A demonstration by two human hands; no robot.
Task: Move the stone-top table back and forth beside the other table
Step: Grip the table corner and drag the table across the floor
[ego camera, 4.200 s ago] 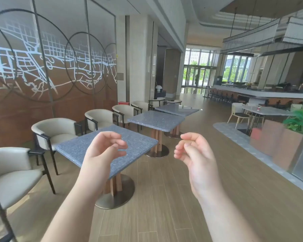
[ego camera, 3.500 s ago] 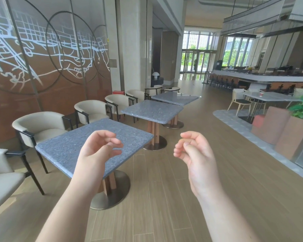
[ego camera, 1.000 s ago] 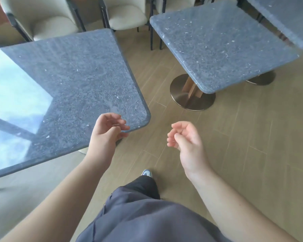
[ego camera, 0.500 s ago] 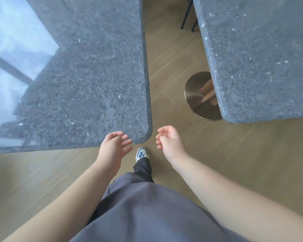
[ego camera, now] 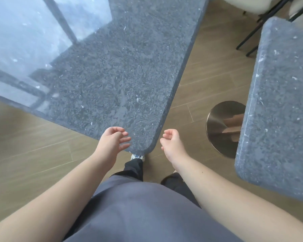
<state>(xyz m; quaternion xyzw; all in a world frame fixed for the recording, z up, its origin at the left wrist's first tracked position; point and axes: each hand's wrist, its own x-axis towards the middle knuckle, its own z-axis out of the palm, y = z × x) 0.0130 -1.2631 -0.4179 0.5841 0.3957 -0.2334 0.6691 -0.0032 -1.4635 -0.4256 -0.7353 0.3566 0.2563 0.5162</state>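
Wood-plank floor [ego camera: 33,151] fills the lower left and the centre gap; stone-top counter [ego camera: 112,75] takes the upper left and centre of frame, dark speckled slab with a bright window reflection at upper left, its rounded near corner pointing down toward lower centre; second counter [ego camera: 283,95], same speckled stone, runs down the right edge of frame, well apart from the first with a strip of floor between; person's grey top [ego camera: 147,212] fills the bottom centre, both bare forearms reaching up from the lower corners; round metal base [ego camera: 219,126] shows on the floor under the second counter's left edge, wooden post partly hidden; pale chair [ego camera: 252,4] with thin black legs at upper right, mostly cut off; left hand [ego camera: 112,142] over the near corner of the stone-top counter, fingers loosely spread, gripping nothing, contact with the slab unclear; right hand [ego camera: 171,142] just beside that corner over the floor, fingers loosely curled, holding nothing; shoe toe [ego camera: 137,157] peeks out below the corner.
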